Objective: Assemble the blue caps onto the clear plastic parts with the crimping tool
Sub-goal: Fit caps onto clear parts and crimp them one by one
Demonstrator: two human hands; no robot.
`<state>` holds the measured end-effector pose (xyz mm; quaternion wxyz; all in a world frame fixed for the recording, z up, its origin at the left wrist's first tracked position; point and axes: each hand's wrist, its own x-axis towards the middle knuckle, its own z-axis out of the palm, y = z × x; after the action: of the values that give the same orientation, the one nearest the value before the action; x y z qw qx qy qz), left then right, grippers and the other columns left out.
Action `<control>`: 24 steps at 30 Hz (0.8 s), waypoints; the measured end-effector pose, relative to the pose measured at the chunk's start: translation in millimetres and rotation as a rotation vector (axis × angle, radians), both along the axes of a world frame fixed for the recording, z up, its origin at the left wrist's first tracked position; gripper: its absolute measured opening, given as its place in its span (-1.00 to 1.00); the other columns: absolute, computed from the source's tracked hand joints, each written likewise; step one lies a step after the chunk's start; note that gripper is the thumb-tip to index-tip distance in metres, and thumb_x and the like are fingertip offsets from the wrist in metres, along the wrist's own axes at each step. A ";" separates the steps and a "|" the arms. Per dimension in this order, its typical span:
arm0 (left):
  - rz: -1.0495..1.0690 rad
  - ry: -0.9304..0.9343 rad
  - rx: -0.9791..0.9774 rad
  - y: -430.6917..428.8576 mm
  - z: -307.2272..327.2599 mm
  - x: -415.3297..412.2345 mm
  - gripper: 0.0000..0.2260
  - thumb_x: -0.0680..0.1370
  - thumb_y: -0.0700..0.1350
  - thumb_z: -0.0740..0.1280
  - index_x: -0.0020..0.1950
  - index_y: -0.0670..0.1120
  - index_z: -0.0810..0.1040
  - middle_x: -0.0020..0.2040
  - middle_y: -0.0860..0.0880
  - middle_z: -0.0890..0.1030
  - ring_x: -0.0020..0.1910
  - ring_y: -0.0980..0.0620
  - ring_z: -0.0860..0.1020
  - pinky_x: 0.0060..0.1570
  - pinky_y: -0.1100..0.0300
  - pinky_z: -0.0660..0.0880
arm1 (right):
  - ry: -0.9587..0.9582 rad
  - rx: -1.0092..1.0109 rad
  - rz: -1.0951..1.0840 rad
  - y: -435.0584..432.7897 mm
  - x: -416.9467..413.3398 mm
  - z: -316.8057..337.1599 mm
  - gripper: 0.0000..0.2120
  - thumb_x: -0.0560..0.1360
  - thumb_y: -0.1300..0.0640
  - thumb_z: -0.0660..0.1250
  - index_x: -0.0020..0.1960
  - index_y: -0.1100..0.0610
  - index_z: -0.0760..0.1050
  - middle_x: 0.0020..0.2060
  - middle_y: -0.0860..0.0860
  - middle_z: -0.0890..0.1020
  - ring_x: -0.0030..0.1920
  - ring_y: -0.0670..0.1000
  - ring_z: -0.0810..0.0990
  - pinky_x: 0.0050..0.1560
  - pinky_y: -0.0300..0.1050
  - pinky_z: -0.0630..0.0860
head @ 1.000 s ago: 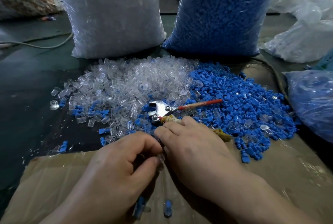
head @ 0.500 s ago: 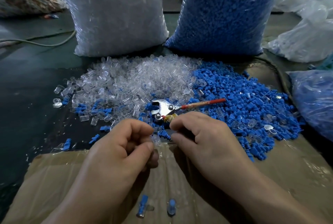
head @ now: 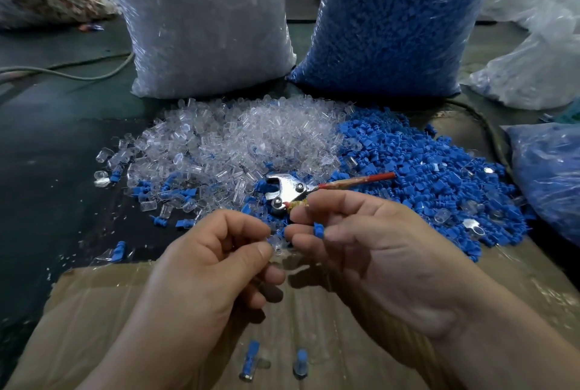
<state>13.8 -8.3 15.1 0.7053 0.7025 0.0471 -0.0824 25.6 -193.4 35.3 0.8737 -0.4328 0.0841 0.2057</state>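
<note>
Now, open room first. The dark work surface lies free to your left, crossed only by a cable far back. The cardboard sheet under your wrists has bare room toward its left far corner. Ahead, a bag of clear parts and a bag of blue caps stand side by side and close off the back. Another blue-filled bag crowds the right.

The clear pile and the blue pile meet just beyond the cardboard's far edge. The crimping tool lies where they join, its red handle pointing right, untouched.

Your left hand is curled, thumb and forefinger pinching a clear part. Your right hand pinches a blue cap between thumb and forefinger. The cap sits just beside the clear part; I cannot tell whether they touch. Both hands hover over the cardboard's far edge. Two capped pieces lie near its near edge.

Against half a second ago, your right hand has turned outward, so the cap shows; it was hidden then. A second ago both hands sat lower, close to the cardboard. The tool and the capped pieces have not shifted.
</note>
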 end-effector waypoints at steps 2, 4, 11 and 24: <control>0.017 0.009 -0.032 -0.9 -0.4 0.4 -0.82 0.46 -0.25 0.42 -0.20 0.05 0.65 -0.34 -0.25 0.66 -0.52 -0.09 0.55 -0.54 0.11 0.51 | -0.018 0.006 0.047 -0.9 -2.5 2.6 -0.66 0.43 0.61 0.09 -0.07 0.37 0.60 -0.07 0.33 0.65 -0.09 0.22 0.70 -0.18 -0.09 0.66; 0.018 0.011 -0.063 -1.3 1.0 0.2 -0.90 0.34 -0.14 0.43 -0.21 0.04 0.66 -0.35 -0.25 0.65 -0.53 -0.09 0.53 -0.54 0.10 0.50 | -0.012 0.018 0.083 -1.2 -4.5 5.8 -0.74 0.42 0.58 0.16 -0.03 0.40 0.57 -0.11 0.32 0.66 -0.14 0.20 0.70 -0.22 -0.13 0.66; 0.022 -0.009 -0.065 0.3 2.0 0.8 -0.88 0.26 -0.10 0.41 -0.24 0.05 0.66 -0.37 -0.25 0.64 -0.53 -0.08 0.56 -0.56 0.23 0.48 | -0.016 -0.066 0.056 2.5 -6.7 6.9 -0.74 0.37 0.32 0.32 0.05 0.35 0.52 -0.25 0.24 0.63 -0.36 0.11 0.66 -0.46 -0.19 0.59; 0.000 -0.039 0.075 1.8 -8.2 0.4 -0.82 0.49 -0.21 0.43 -0.14 0.10 0.66 -0.33 -0.19 0.68 -0.43 -0.09 0.63 -0.45 0.17 0.52 | -0.537 -0.931 0.108 8.0 -18.0 4.1 -0.77 0.34 -0.19 0.41 -0.09 -0.09 0.59 -0.45 -0.12 0.58 -0.46 -0.18 0.50 -0.44 -0.23 0.44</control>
<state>14.2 -6.5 6.9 0.6794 0.7298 0.0363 -0.0670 7.6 -185.4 39.4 0.5683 -0.8154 -0.0822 0.0736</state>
